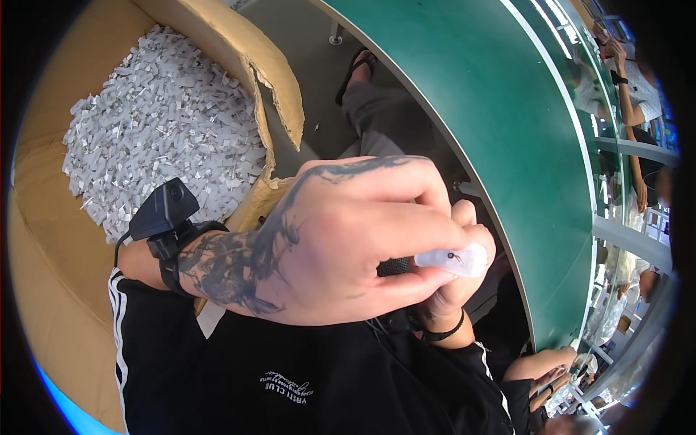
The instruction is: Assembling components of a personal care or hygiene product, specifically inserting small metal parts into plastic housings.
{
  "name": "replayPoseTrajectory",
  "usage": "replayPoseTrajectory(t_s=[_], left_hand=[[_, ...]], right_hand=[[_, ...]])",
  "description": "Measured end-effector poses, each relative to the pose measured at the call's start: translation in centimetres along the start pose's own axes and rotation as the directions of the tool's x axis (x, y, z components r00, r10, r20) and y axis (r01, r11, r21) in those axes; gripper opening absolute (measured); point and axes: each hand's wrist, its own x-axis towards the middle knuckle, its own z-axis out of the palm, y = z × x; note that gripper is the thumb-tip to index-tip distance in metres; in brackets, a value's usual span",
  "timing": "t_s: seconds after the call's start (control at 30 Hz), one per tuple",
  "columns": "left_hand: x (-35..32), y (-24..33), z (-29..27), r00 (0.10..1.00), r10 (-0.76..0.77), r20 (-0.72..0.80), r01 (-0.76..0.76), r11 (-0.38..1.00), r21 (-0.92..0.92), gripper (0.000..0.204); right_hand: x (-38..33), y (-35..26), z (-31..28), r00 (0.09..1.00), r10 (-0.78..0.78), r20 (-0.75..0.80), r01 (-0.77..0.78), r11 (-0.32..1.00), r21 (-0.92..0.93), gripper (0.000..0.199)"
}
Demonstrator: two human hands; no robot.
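My left hand [348,239], tattooed on its back, is closed in a pinch between thumb and forefinger. In that pinch sits a small translucent white plastic piece [470,259], with a dark dot and a thin dark line on its face. Mostly covered by the left hand, my right hand [464,296] has its fingers curled round the far end of the same piece. Both hands are in front of my chest, above my lap.
A big torn cardboard box [239,43] at left holds a heap of small white plastic pieces [167,123]. The curved edge of a green table [500,109] runs along the right. Another person's forearm [540,362] reaches in at lower right.
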Motion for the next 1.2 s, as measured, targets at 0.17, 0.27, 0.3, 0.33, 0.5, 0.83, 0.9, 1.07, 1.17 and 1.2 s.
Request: replayPoseTrajectory(t_s=[0.17, 0.27, 0.3, 0.33, 0.5, 0.83, 0.9, 1.07, 1.17, 1.2], left_hand=[[-0.3, 0.0, -0.3, 0.999, 0.030, 0.029, -0.031, 0.998, 0.046, 0.031], [-0.3, -0.5, 0.1, 0.993, 0.112, 0.032, -0.114, 0.991, 0.068, 0.032], [-0.3, -0.4, 0.1, 0.992, 0.126, 0.012, -0.126, 0.990, 0.066, 0.033], [-0.4, -0.4, 0.1, 0.992, 0.128, 0.013, -0.129, 0.989, 0.067, 0.033], [0.2, -0.4, -0.6, 0.995, 0.086, 0.058, -0.087, 0.996, 0.003, 0.028], [0.4, -0.2, -0.7, 0.990, -0.125, 0.062, 0.133, 0.979, -0.153, 0.030], [0.5, -0.3, -1.0, 0.989, -0.134, 0.056, 0.142, 0.972, -0.187, 0.030], [-0.1, 0.2, -2.6, 0.963, -0.256, 0.082, 0.268, 0.925, -0.269, 0.029], [0.7, 0.4, -5.9, 0.978, -0.210, 0.004, 0.203, 0.939, -0.277, 0.023], [0.7, 0.6, -8.0, 0.959, -0.278, -0.051, 0.256, 0.930, -0.264, 0.018]], right_hand=[[0.2, 0.0, 0.1, 0.999, 0.002, 0.051, -0.003, 1.000, 0.021, 0.012], [0.4, 0.1, 0.0, 0.997, 0.000, 0.071, -0.005, 0.998, 0.067, 0.014], [0.4, 0.2, 0.0, 0.996, 0.008, 0.093, -0.019, 0.994, 0.112, 0.014], [0.5, 0.2, 0.2, 0.996, 0.006, 0.093, -0.016, 0.994, 0.112, 0.014], [0.0, 0.6, 0.1, 0.997, 0.031, 0.073, -0.040, 0.992, 0.117, 0.018], [-0.3, 0.1, 0.4, 0.987, 0.077, 0.141, -0.099, 0.983, 0.155, 0.025], [0.1, 0.1, 0.6, 0.984, 0.096, 0.150, -0.116, 0.985, 0.130, 0.025], [0.5, -0.4, 0.9, 0.976, 0.197, 0.094, -0.186, 0.976, -0.112, 0.032], [2.2, -3.8, -1.0, 0.991, 0.091, -0.102, -0.109, 0.977, -0.184, 0.041], [3.8, -6.2, -4.6, 0.999, 0.021, 0.032, -0.015, 0.984, -0.178, 0.045]])
